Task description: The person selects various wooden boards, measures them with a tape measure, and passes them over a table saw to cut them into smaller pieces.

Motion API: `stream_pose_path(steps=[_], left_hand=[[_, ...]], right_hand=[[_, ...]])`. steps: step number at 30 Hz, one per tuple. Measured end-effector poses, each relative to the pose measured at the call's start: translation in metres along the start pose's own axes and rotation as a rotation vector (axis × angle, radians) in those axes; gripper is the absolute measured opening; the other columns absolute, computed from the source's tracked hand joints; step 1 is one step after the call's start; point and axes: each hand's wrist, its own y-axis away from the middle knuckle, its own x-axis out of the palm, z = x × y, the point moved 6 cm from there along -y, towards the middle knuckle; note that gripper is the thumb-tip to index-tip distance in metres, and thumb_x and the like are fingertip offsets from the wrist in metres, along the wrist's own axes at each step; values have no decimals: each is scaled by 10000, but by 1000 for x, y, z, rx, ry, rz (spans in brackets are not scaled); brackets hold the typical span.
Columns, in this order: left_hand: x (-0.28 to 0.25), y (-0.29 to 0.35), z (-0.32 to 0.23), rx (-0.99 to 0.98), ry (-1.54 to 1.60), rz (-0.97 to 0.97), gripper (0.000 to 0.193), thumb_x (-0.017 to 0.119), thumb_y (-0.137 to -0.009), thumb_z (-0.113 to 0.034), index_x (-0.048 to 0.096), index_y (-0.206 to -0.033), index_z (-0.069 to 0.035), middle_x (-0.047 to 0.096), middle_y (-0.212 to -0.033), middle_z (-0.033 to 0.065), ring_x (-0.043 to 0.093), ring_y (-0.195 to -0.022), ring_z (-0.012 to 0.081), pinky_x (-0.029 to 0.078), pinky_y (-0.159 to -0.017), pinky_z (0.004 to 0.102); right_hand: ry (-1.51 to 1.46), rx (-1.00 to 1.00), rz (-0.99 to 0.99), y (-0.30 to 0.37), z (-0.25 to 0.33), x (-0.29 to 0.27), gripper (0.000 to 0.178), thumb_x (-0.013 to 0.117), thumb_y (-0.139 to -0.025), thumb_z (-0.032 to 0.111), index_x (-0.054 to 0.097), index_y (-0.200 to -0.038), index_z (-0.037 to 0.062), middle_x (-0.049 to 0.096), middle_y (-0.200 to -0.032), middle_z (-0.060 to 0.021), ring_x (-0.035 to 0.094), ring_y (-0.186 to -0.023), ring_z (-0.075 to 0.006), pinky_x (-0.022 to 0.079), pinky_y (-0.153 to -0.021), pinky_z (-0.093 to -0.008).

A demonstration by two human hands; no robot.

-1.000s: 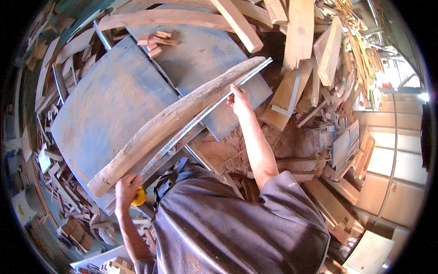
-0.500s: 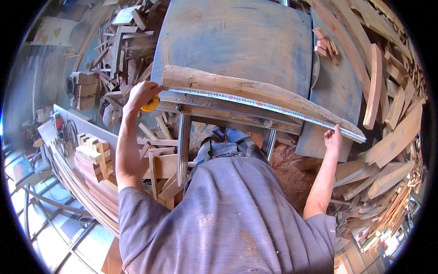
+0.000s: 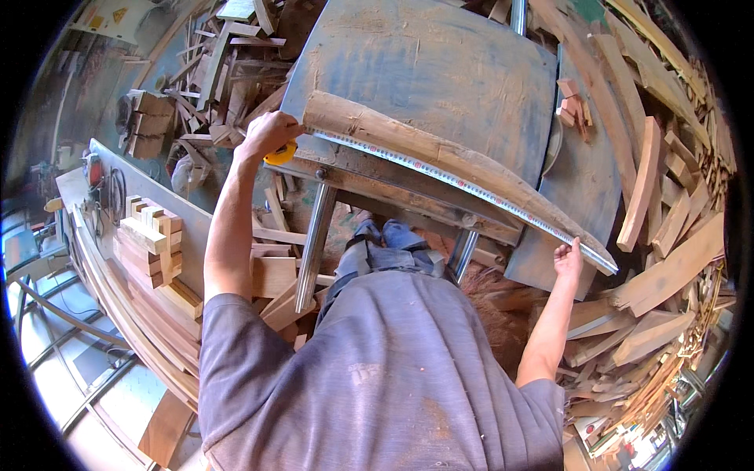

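Observation:
A long, rough wooden plank [image 3: 440, 151] lies across the near edge of a worn blue-grey machine table [image 3: 424, 63]. Along the plank's near side runs a white tape measure [image 3: 424, 167], drawn out nearly end to end. At the plank's left end my left hand [image 3: 269, 135] is closed on the tape, its yellow case [image 3: 280, 153] hanging below the fingers. My right hand [image 3: 568, 257] has its fingers curled at the tape close to the plank's narrow right end. The tape reaches a little past that hand.
Small reddish wood blocks [image 3: 575, 106] lie on the table's right section. Curved boards and offcuts [image 3: 667, 267] crowd the right side. Scrap wood [image 3: 228, 55] is heaped at the far left, and notched wooden blocks [image 3: 153, 235] sit on stacked boards nearer left. Metal legs [image 3: 318, 247] stand before me.
The view has turned slightly, so table and plank appear more tilted, with the right end lower. Both hands keep their places on the tape along the plank.

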Motion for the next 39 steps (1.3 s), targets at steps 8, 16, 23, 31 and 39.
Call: stream_pose_path(steps=[8,16,23,31,39], left_hand=[[-7,18,-6,1,26,-83,330,631,-918,-384,777,-964,-92,738,-822,102,723,-755,256,573,-737,377],[-14,40,-18,-42,156,-78,315,643,-922,-359,770,-981,-77,734,-802,111,724,-732,250,572,-732,372],[18,84,-57,138,393,293,286,724,-892,-312,750,-919,-29,691,-710,80,659,-642,137,536,-598,336],[73,132,-178,565,536,464,395,744,-859,-417,740,-935,-29,696,-754,142,691,-685,254,539,-643,382],[103,145,-150,96,1092,228,308,732,-866,-245,588,-888,26,646,-745,58,567,-724,75,469,-598,278]], right_hand=[[-48,-17,40,11,-4,7,288,733,-910,395,613,-904,133,569,-716,15,571,-622,-107,525,-554,-270],[-200,-77,19,34,-3,-20,233,694,-950,353,625,-975,132,571,-754,3,562,-641,-119,506,-579,-294],[-282,-141,141,131,-2,-2,237,667,-973,334,611,-979,105,559,-791,0,538,-699,-134,512,-640,-298],[237,-85,834,286,-91,142,166,701,-931,162,700,-1016,19,714,-909,-76,660,-772,-202,551,-725,-335],[1125,-480,1259,342,-152,258,262,678,-910,187,706,-1124,38,746,-1002,-115,706,-920,-208,538,-834,-339]])
